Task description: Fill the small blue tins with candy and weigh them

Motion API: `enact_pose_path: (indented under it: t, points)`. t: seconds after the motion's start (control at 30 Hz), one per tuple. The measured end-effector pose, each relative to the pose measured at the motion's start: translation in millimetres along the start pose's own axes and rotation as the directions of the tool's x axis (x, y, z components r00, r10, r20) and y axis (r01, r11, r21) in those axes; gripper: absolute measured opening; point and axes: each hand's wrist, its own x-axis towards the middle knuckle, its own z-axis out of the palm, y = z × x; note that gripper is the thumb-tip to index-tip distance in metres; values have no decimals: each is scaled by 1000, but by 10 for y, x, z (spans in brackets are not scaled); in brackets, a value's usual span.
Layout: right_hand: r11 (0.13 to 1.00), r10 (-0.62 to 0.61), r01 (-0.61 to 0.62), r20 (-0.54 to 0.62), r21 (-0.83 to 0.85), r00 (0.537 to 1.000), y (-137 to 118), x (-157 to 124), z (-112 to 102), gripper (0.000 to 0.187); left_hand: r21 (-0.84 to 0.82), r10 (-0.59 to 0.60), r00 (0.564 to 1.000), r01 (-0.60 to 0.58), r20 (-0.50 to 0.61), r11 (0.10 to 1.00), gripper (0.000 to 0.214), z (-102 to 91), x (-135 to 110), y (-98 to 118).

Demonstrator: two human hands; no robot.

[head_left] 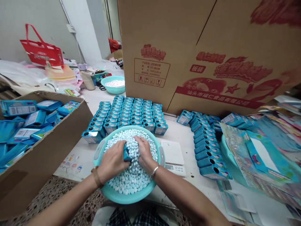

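A turquoise basin [131,201] full of small pale blue candies [127,185] sits in front of me. My left hand [113,161] grips a small blue box [126,153] low over the candies, mostly hidden behind the fingers. Cupped around a heap of candies, my right hand [144,151] is beside the box, and loose candies lie between the two. Behind the basin, small blue boxes [124,114] stand in several rows. A white digital scale [173,153] lies just right of the basin, partly covered by its rim.
An open carton [44,157] of blue boxes stands at the left. More boxes [207,146] line the right side, near a basin [227,150] under printed sheets [265,157]. A large cardboard carton [178,37] blocks the back. Another candy basin [115,89] is farther off.
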Motion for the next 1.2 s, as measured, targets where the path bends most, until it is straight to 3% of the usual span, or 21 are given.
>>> enact_pose_path:
  t: [0.07, 0.17, 0.27, 0.87, 1.2]
  points:
    - [997, 6, -7, 6, 73, 1000, -135, -58, 119, 24, -109, -48, 993, 35, -112, 993, 68, 32, -71, -27]
    - [997, -60, 57, 66, 52, 996, -344, -112, 264, 22, -260, -127, 956, 57, -264, 964, 69, 65, -133, -32]
    - [994, -105, 105, 128, 7, 986, -463, -124, 359, 24, -357, -173, 925, 44, -340, 933, 68, 54, -138, -13]
    - [997, -54, 67, 273, -38, 961, -518, -238, 497, 18, -485, -207, 941, 53, -269, 873, 68, -75, -227, -52]
    - [998, -61, 63, 260, 1, 964, -514, -280, 517, 17, -480, -214, 940, 63, -266, 875, 68, -95, -239, -44]
